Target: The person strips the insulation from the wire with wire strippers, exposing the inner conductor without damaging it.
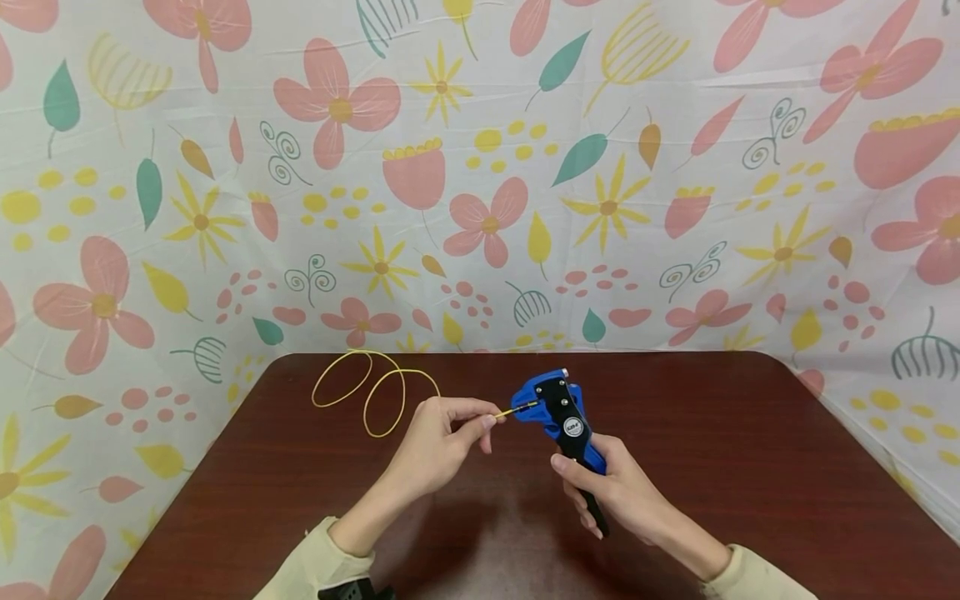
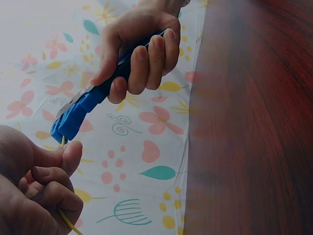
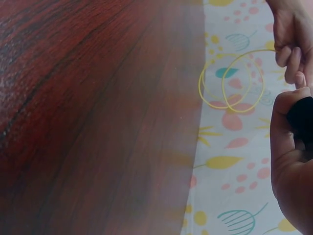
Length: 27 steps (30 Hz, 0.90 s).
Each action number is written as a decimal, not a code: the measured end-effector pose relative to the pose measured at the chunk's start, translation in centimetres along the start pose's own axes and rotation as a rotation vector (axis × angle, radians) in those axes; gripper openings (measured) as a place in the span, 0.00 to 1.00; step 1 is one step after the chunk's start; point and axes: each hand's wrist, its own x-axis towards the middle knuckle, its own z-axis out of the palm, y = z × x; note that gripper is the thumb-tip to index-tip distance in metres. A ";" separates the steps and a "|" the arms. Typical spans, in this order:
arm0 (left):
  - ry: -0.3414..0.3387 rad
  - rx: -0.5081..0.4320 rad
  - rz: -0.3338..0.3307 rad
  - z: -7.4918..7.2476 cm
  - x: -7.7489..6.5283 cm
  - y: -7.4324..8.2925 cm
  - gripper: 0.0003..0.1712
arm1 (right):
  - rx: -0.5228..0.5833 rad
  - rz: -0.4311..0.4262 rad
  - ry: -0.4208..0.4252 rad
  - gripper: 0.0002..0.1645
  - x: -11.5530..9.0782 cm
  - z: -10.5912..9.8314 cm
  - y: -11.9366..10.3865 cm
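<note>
Between its thumb and index finger my left hand pinches a thin yellow wire near one end. That end lies in the mouth of a blue and black wire stripper. My right hand grips the stripper by its handles, head tilted up and to the left. In the left wrist view, the wire stripper nearly meets the left fingertips, with a short piece of wire showing between. Behind the left hand the rest of the wire hangs in loose loops. The right wrist view cuts off most of the tool.
A dark reddish-brown wooden table with rounded back corners lies below both hands. Behind it hangs a white cloth printed with flowers and leaves. A dark band sits at the left wrist, by the light sleeve.
</note>
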 end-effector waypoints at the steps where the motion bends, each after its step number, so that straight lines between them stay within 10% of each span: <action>1: 0.000 0.002 0.000 0.0 0.0 0.0 0.09 | 0.001 -0.001 0.000 0.12 0.0 0.0 0.0; 27: -0.008 -0.004 -0.012 -0.2 -0.2 -0.2 0.09 | 0.017 -0.026 -0.008 0.09 -0.1 0.0 0.3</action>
